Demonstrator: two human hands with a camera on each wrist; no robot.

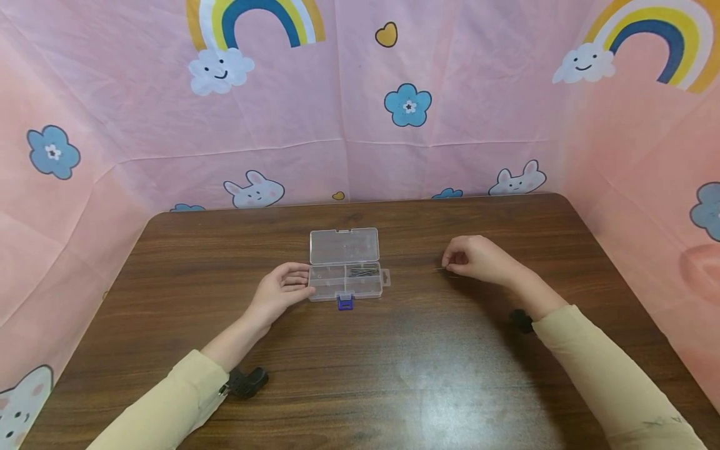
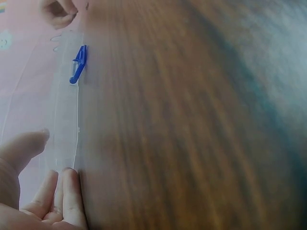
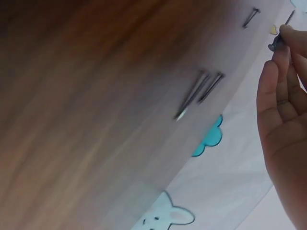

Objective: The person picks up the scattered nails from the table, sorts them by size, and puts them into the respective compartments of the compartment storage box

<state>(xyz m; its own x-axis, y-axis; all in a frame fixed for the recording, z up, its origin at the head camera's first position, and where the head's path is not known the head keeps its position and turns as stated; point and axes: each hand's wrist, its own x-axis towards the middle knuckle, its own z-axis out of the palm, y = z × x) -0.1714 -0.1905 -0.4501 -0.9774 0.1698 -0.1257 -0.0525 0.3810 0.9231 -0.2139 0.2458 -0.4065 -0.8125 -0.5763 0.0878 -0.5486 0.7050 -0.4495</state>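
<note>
Head view: brown wood-grain table (image 1: 315, 381) with a pink cloth (image 1: 365, 169) hung behind and at both sides, printed with rainbows, clouds, flowers, hearts and rabbits. Dark devices strapped under both sleeves. Left hand (image 1: 278, 290) covers the left edge of the box. Small dark marks low on the right sleeve (image 1: 596, 375), too small to read. Clear plastic box (image 1: 326, 291) lies mid-table: divided compartments, lid (image 1: 344, 246) laid back on the far side, hang tab on the right end, blue latch (image 1: 345, 303) in front. Several grey nails (image 1: 364, 270) in the far right compartment. Right hand (image 1: 478, 257) is well apart to the right, fingertips closed on something thin.

Left wrist view: cloth at left, table at right, other hand at the top. Left hand loosely spread, thumb away from the fingers, fingertips touching the end of the box.

Right wrist view: three loose nails (image 3: 211, 88) on the table, somewhat blurred. Thumb and fingers pinch one nail (image 3: 276, 43), held raised and slanted: dark grey, flat head, pointed tip.
</note>
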